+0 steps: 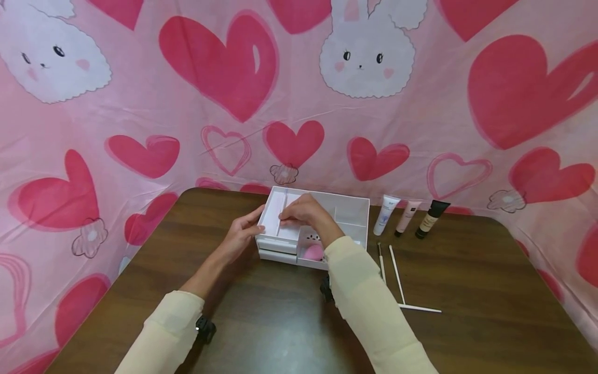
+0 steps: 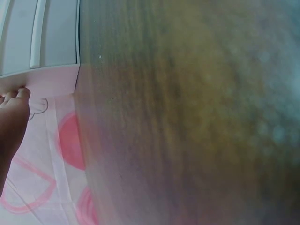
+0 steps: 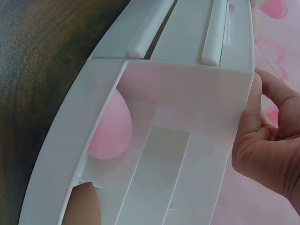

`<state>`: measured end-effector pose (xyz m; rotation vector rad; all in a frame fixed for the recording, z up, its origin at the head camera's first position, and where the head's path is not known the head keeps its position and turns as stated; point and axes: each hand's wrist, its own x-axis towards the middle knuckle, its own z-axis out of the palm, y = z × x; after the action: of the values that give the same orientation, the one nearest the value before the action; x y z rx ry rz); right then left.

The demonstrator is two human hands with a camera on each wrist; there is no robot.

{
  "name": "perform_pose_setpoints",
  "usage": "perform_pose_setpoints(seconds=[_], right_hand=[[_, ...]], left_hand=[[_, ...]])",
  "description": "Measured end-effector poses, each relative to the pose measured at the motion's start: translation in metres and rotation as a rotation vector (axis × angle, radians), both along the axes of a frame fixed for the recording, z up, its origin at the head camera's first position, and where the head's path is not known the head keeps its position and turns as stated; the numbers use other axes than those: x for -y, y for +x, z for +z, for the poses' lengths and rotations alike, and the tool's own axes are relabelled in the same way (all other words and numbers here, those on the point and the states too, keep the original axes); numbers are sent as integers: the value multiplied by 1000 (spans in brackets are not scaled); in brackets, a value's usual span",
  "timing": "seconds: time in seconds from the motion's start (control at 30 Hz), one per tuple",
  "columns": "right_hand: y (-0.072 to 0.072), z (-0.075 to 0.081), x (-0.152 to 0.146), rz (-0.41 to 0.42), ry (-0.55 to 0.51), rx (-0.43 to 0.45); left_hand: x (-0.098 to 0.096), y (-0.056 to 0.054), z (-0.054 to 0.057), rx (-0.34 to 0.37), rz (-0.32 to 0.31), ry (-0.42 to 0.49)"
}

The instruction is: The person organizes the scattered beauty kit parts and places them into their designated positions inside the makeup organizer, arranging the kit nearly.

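Observation:
A white desktop organizer (image 1: 351, 203) with two stacked drawers (image 1: 277, 250) at its left stands near the table's back edge. My left hand (image 1: 240, 232) grips its left side, thumb at the top edge; in the left wrist view that hand (image 2: 13, 115) lies against the side wall. Above the drawers, my right hand (image 1: 306, 212) has curled fingers close to a thin raised strip on the white top; what is between the fingertips is hidden. The right wrist view shows this hand (image 3: 269, 140) beside the top panel. A pink egg-shaped makeup sponge (image 1: 314, 252) sits in an open compartment.
Right of the organizer stand a white tube (image 1: 385, 215), a pink tube (image 1: 407, 218) and a black-capped tube (image 1: 431, 220). Several slim sticks, including a white one (image 1: 397, 275), lie before them. A brown rounded item (image 3: 83, 206) shows in the organizer. Behind hangs a heart-patterned cloth (image 1: 299, 111).

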<state>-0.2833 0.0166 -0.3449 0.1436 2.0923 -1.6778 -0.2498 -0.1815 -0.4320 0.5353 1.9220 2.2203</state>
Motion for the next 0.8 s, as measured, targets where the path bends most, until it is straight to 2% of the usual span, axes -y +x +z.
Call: perform_pose_setpoints(seconds=[0.27, 0.5, 0.8], right_hand=[[0, -1, -2, 9, 27, -1], [1, -3, -2, -22, 23, -40], [0, -13, -5, -71, -107, -127]], left_hand=[[-1, 1, -2, -3, -10, 13], [0, 0, -2, 5, 0, 3], [0, -1, 0, -4, -1, 9]])
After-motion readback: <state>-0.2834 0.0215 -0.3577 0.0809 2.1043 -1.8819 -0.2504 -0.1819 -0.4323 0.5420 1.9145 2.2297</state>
